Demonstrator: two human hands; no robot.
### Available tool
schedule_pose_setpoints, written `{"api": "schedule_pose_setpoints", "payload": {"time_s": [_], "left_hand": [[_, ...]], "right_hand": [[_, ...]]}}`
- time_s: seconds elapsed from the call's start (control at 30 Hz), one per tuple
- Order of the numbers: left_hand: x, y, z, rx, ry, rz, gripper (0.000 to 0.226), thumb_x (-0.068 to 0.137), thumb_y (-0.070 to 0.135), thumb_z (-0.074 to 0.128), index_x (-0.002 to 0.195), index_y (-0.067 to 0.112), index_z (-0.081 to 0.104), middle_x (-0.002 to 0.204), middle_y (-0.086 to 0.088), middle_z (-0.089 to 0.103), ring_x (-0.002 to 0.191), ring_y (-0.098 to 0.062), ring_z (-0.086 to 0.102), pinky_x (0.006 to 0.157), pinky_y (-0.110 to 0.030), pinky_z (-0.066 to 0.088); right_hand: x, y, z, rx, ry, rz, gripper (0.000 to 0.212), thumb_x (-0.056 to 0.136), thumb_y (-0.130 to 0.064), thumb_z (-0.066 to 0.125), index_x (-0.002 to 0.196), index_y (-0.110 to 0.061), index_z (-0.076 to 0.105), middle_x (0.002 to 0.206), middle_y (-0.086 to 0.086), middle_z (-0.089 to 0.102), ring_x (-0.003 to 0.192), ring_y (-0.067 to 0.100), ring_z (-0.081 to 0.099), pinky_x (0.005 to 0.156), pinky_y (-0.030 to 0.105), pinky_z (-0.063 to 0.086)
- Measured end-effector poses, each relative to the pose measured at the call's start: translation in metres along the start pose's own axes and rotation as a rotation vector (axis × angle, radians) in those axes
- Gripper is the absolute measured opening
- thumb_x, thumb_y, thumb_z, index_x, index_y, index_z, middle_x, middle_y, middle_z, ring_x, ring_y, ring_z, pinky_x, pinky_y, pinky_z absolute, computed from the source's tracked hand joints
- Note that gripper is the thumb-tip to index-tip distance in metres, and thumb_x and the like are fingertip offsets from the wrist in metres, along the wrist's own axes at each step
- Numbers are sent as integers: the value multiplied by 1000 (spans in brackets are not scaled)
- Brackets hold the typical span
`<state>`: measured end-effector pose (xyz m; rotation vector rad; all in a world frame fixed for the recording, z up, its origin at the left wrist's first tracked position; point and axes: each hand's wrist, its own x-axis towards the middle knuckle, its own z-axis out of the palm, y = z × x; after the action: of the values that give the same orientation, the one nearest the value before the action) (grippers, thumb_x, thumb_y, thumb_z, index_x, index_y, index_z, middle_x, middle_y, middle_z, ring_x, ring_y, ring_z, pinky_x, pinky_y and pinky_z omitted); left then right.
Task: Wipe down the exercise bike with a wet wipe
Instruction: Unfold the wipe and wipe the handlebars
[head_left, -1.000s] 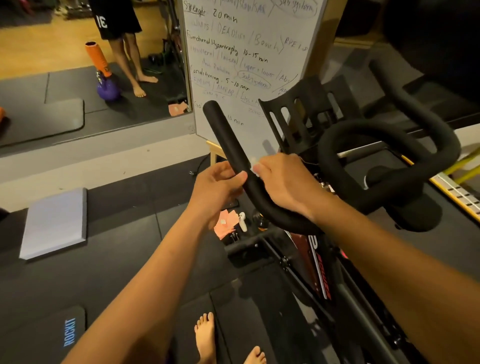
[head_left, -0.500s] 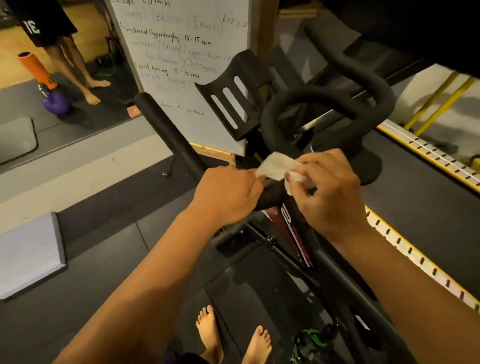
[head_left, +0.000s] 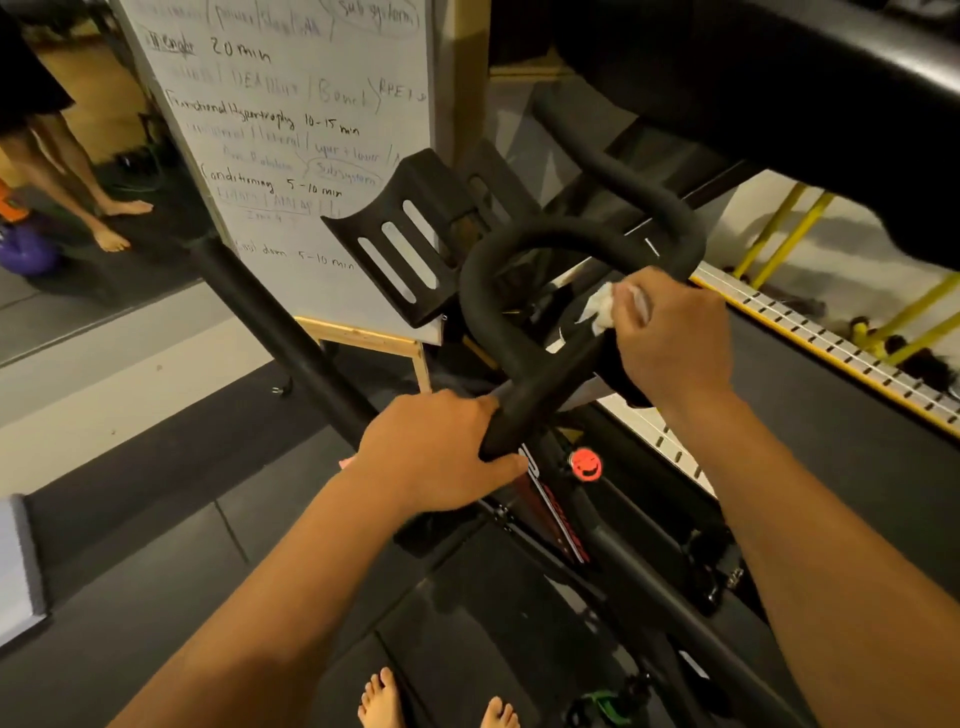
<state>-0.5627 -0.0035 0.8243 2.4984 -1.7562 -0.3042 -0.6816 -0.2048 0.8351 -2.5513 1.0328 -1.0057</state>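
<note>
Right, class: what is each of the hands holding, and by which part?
The left hand grips the handlebar at its near bend, beside the centre loop. The right hand holds a bunched-up wet wipe against the loop's right side.

Black looped exercise bike handlebar, crumpled white wet wipe pressed against it

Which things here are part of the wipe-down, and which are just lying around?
In the job:
- wet wipe, held by the right hand against the bike handlebar
- left hand, gripping the handlebar

Lying about:
- whiteboard
- purple weight
- grey pad
</note>
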Motion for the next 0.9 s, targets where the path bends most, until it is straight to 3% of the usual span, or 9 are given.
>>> {"api": "schedule_pose_setpoints", "payload": {"time_s": [0.13, 0.23, 0.33, 0.4, 0.5, 0.6, 0.73, 0.83, 0.9], "left_hand": [[21, 14, -5, -239, -67, -33, 36, 80, 62, 59, 90, 28, 51, 74, 9, 54, 71, -15, 59, 69, -36, 55], [26, 13, 0, -262, -37, -44, 34, 79, 66, 57, 83, 32, 51, 72, 9, 57, 68, -15, 61, 67, -37, 56], [24, 9, 7, -289, -21, -47, 42, 74, 78, 50, 85, 37, 49, 70, 11, 56, 64, -12, 61, 64, -37, 58], [23, 7, 8, -343, -2, -51, 46, 71, 82, 48, 81, 37, 48, 65, 11, 55, 57, -5, 57, 57, -30, 54], [21, 8, 0, -564, 201, -119, 52, 74, 78, 49, 75, 26, 51, 58, 3, 57, 50, -9, 53, 53, -30, 48], [23, 7, -10, -890, 442, -296, 38, 84, 58, 56, 77, 21, 55, 63, -3, 63, 58, -18, 61, 62, -40, 55], [27, 11, -17, -1031, 518, -369, 16, 94, 38, 57, 84, 25, 56, 71, -12, 63, 65, -34, 61, 62, -54, 55], [26, 14, -20, -1018, 509, -342, 7, 95, 31, 55, 89, 28, 58, 76, -12, 63, 70, -34, 59, 63, -52, 52], [25, 15, -20, -995, 509, -335, 6, 95, 29, 55, 90, 28, 58, 78, -8, 63, 71, -25, 58, 65, -47, 52]], "right_hand": [[-57, -51, -1, 221, -178, -207, 28, 91, -26, 61, 67, -14, 52, 55, 2, 57, 49, 16, 53, 50, 30, 46], [-52, -45, -5, 117, -162, -273, 29, 90, -33, 60, 67, -16, 54, 51, 2, 54, 46, 22, 53, 42, 34, 43], [6, -5, -6, -115, -27, -84, 28, 88, -37, 54, 73, -14, 59, 61, 11, 60, 61, 37, 59, 51, 34, 42], [44, 28, -11, -211, -63, 84, 27, 92, -35, 52, 78, -14, 61, 72, 12, 63, 72, 36, 59, 56, 34, 44], [53, 35, -12, -95, -88, 161, 25, 91, -32, 54, 74, -15, 60, 72, 9, 62, 72, 30, 58, 58, 34, 41], [6, -14, -6, 42, -158, 33, 29, 91, -34, 57, 71, -14, 63, 63, 8, 61, 62, 29, 57, 56, 39, 46], [-49, -56, -14, 100, -339, -244, 26, 93, -29, 59, 71, -16, 61, 55, -5, 52, 44, 5, 44, 46, 20, 34], [-41, -37, -18, 126, -395, -375, 23, 92, -38, 57, 83, -23, 71, 64, -4, 65, 55, 13, 59, 49, 27, 44], [-9, -8, -17, 62, -270, -270, 38, 91, -50, 44, 91, -25, 72, 75, -2, 70, 69, 21, 66, 58, 36, 51]]}}
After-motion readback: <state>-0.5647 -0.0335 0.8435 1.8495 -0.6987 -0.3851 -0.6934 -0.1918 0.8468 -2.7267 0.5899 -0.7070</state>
